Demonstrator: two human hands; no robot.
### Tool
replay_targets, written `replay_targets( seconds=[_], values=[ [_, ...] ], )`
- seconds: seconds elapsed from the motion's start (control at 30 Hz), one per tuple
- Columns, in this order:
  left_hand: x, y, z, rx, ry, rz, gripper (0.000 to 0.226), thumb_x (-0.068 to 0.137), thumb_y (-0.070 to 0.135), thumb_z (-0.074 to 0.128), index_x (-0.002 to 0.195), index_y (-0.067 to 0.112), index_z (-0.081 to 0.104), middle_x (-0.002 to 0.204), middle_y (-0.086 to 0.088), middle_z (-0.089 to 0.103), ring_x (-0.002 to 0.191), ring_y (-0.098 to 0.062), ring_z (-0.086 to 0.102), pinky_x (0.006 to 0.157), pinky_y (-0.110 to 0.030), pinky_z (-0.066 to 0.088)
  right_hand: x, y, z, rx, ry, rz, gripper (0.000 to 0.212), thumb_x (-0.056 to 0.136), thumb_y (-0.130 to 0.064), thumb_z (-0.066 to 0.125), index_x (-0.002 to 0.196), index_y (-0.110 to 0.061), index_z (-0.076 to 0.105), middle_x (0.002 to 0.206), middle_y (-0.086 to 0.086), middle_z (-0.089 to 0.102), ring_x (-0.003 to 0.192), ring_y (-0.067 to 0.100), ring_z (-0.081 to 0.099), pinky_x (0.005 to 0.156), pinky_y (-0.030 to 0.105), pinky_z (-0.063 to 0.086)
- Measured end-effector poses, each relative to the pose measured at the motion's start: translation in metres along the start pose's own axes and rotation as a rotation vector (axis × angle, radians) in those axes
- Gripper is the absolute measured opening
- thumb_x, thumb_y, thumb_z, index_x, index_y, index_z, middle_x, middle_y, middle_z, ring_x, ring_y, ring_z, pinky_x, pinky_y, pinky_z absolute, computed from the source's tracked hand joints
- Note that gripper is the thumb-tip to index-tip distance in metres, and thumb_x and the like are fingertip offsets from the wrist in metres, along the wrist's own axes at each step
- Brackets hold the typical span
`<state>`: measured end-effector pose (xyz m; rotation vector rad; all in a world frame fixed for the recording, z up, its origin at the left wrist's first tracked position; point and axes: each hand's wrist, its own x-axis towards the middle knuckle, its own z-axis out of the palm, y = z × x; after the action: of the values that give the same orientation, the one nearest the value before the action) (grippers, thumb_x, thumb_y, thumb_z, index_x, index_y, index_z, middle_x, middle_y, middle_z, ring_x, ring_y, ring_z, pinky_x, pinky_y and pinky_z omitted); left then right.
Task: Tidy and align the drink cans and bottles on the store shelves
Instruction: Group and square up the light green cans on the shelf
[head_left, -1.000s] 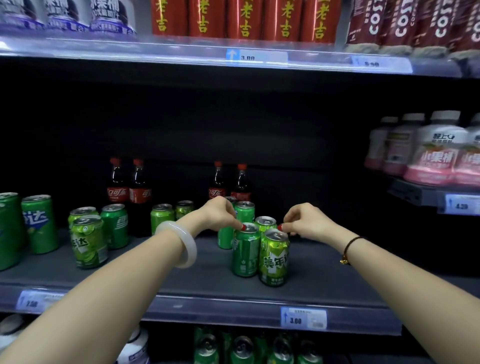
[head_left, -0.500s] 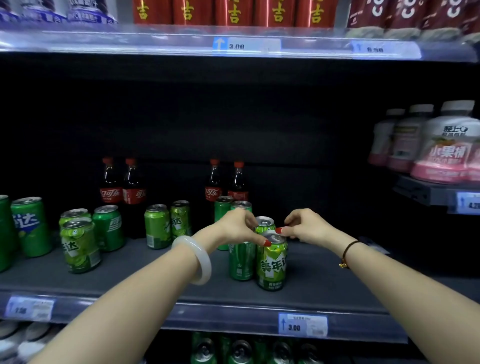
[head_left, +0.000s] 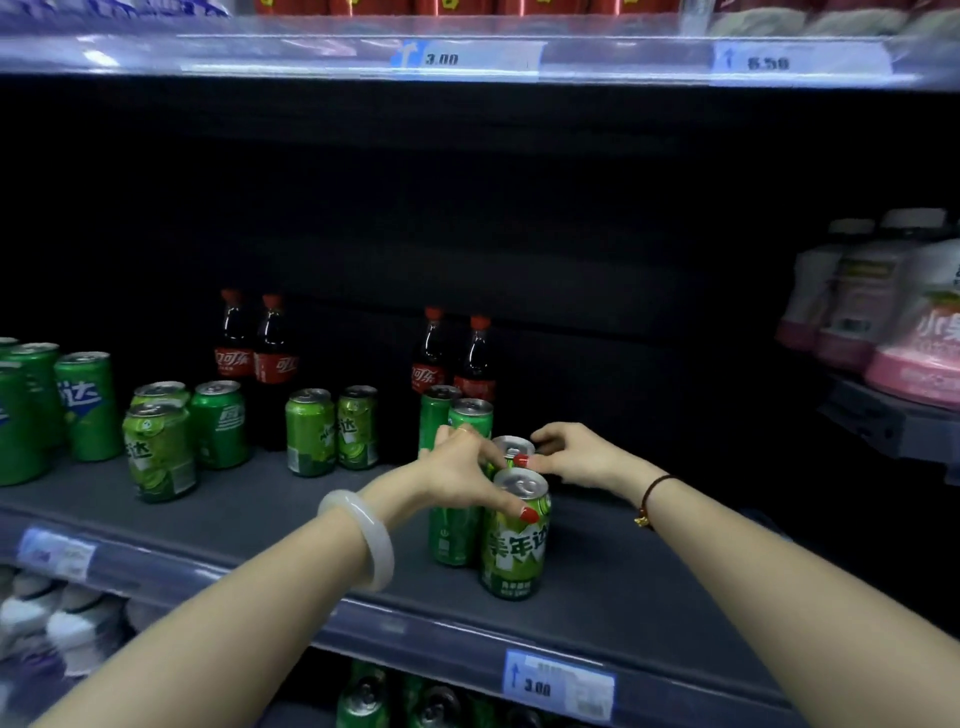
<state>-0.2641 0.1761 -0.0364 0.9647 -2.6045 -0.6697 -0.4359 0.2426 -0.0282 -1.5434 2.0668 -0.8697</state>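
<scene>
A cluster of green cans stands mid-shelf on the dark shelf (head_left: 270, 525). In front is a light green can (head_left: 514, 551), with a dark green can (head_left: 451, 535) to its left. My left hand (head_left: 462, 475) covers and grips the dark green can's top, one red-nailed finger reaching onto the light green can's rim. Behind them stands another can (head_left: 511, 446), and my right hand (head_left: 582, 457) pinches its top from the right. Two more green cans (head_left: 470, 415) stand further back, in front of two cola bottles (head_left: 475, 358).
More green cans stand in loose pairs to the left (head_left: 311, 431), (head_left: 161, 452), (head_left: 85, 405), with two cola bottles (head_left: 254, 343) behind. Pink-labelled bottles (head_left: 919, 353) sit on a higher shelf at right. A price rail (head_left: 558, 683) edges the shelf front; cans (head_left: 363, 696) fill the shelf below.
My left hand has slid right over the dark green can's top and onto the front can's rim. My right hand stays at the rear can. The view has tipped slightly down.
</scene>
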Motion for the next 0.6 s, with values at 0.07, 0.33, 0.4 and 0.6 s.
replay_targets(
  seconds=[0.07, 0.33, 0.4, 0.6],
  values=[
    [-0.003, 0.001, 0.002, -0.028, 0.019, -0.006, 0.048, 0.056, 0.056, 0.081, 0.098, 0.039, 0.065, 0.125, -0.001, 0.041, 0.126, -0.019, 0.025, 0.109, -0.043, 0.03, 0.006, 0.002, 0.003, 0.01, -0.046, -0.049, 0.041, 0.083, -0.024, 0.069, 0.117, -0.005, 0.058, 0.115, 0.012, 0.064, 0.099, 0.018, 0.06, 0.08, 0.026, 0.049],
    [-0.013, 0.005, 0.006, -0.146, 0.036, -0.049, 0.038, 0.063, 0.042, 0.083, 0.098, 0.038, 0.067, 0.123, 0.005, 0.036, 0.126, -0.014, 0.02, 0.099, -0.023, 0.019, 0.006, 0.012, 0.008, 0.162, -0.084, -0.108, 0.037, 0.087, -0.014, 0.064, 0.122, -0.008, 0.054, 0.12, 0.009, 0.061, 0.093, 0.006, 0.054, 0.051, 0.001, 0.041],
    [-0.014, 0.007, 0.005, -0.151, 0.02, -0.071, 0.038, 0.064, 0.041, 0.083, 0.098, 0.038, 0.067, 0.124, 0.004, 0.034, 0.128, -0.015, 0.019, 0.1, -0.023, 0.018, 0.006, 0.015, 0.008, 0.191, -0.067, -0.104, 0.036, 0.085, -0.012, 0.065, 0.12, -0.007, 0.056, 0.114, 0.01, 0.063, 0.081, 0.003, 0.053, 0.049, 0.002, 0.041],
    [-0.015, 0.016, 0.005, -0.11, 0.052, -0.065, 0.037, 0.066, 0.039, 0.082, 0.1, 0.034, 0.069, 0.141, -0.003, 0.03, 0.136, -0.019, 0.017, 0.109, -0.031, 0.021, -0.01, 0.03, -0.006, 0.254, -0.011, -0.05, 0.03, 0.084, -0.01, 0.065, 0.113, -0.013, 0.057, 0.101, 0.005, 0.062, 0.074, 0.002, 0.054, 0.048, 0.007, 0.041]
  ],
)
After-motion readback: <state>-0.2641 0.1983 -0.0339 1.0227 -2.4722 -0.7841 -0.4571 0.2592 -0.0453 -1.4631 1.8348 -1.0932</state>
